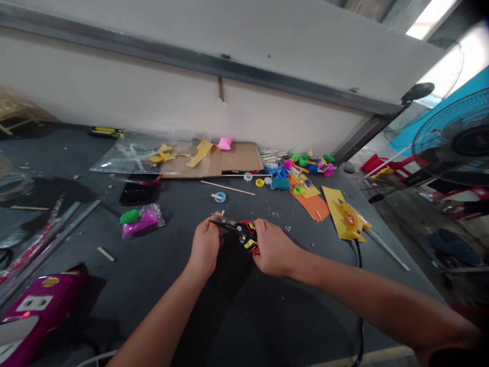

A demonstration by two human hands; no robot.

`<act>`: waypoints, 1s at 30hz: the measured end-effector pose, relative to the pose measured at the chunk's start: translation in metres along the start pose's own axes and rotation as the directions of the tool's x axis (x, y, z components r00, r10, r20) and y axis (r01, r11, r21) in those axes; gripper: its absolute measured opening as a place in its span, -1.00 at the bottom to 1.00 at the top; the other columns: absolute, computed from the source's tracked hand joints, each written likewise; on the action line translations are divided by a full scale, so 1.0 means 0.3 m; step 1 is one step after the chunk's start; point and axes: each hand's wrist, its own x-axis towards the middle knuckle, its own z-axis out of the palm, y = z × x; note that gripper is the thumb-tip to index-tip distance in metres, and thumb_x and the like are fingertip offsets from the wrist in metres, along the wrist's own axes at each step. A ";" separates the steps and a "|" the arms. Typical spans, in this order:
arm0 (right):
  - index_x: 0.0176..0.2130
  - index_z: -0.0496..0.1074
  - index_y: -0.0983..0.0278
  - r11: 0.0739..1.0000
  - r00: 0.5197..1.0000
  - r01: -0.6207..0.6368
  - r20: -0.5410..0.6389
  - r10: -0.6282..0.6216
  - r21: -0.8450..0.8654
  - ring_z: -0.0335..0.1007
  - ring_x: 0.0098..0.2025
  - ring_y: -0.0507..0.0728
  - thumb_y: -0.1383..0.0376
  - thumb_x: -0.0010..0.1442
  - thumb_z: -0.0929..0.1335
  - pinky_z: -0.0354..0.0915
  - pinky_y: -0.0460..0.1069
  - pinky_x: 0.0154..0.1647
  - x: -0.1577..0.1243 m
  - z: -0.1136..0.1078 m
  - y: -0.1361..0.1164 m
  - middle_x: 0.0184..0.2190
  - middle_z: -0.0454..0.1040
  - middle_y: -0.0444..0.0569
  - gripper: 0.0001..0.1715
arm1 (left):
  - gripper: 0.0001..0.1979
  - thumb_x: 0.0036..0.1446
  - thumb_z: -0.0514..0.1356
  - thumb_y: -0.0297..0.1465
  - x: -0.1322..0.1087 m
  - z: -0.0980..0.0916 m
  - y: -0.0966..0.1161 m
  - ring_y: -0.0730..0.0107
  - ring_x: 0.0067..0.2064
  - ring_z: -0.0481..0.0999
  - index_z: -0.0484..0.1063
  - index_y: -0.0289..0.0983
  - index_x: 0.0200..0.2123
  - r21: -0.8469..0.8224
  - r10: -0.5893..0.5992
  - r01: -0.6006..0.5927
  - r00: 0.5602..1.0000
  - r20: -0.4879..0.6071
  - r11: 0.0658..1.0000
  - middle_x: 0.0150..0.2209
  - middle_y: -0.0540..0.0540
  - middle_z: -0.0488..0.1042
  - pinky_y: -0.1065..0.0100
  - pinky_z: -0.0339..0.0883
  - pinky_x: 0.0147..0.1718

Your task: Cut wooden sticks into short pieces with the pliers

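My right hand (277,248) is wrapped around the red, yellow and black handles of a pair of shears (241,232). The shears' blades point left, toward the fingertips of my left hand (206,244). Thumb and fingers of that left hand are pinched together at the blade tips. A small pale stick end (222,212) shows just above them; the rest is hidden by the fingers. Just beyond the hands, a blue ring-shaped cap (220,197) lies on the dark table with a short wooden piece across it. Behind it is a long thin wooden stick (228,187).
Left: a purple glue gun (46,300), clear packets of clay (142,220) and a phone (139,192). Behind: cardboard (237,157) and a plastic bag (122,155). Right: coloured caps and clay, orange paper (315,206), and a yellow glue gun (349,216) with a black cord. A fan (458,137) stands beyond.
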 end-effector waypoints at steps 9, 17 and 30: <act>-0.18 0.10 0.33 0.999 1.000 -0.017 0.014 0.017 -0.029 0.33 -0.27 0.24 0.26 -0.06 0.29 0.23 0.08 -0.30 0.002 -0.004 -0.009 -0.26 0.34 0.15 -0.56 | -0.62 -0.11 0.21 -0.14 0.007 -0.001 0.000 0.67 -0.70 -0.08 0.11 -0.25 -0.59 -0.029 -0.031 0.031 0.999 0.010 0.999 -0.69 0.20 -0.03 0.54 -0.20 -0.75; -0.19 0.10 0.32 0.998 0.999 -0.034 -0.007 0.034 -0.061 0.36 -0.30 0.25 0.25 -0.07 0.29 0.25 0.07 -0.34 0.008 0.004 -0.003 -0.28 0.37 0.15 -0.57 | -0.62 -0.12 0.22 -0.16 0.013 -0.006 0.005 0.67 -0.70 -0.08 0.08 -0.25 -0.60 -0.040 -0.023 0.024 0.999 0.025 0.999 -0.70 0.20 -0.03 0.54 -0.20 -0.74; -0.11 0.08 0.30 0.993 0.989 -0.002 -0.149 0.020 0.117 0.33 -0.29 0.18 0.31 -0.09 0.26 0.20 0.00 -0.34 -0.015 -0.078 -0.017 -0.27 0.35 0.06 -0.51 | -0.63 0.01 0.16 -0.18 -0.003 -0.015 0.012 0.65 -0.67 -0.03 0.13 -0.28 -0.63 -0.113 0.121 -0.104 0.981 0.154 0.988 -0.67 0.15 0.01 0.55 -0.13 -0.71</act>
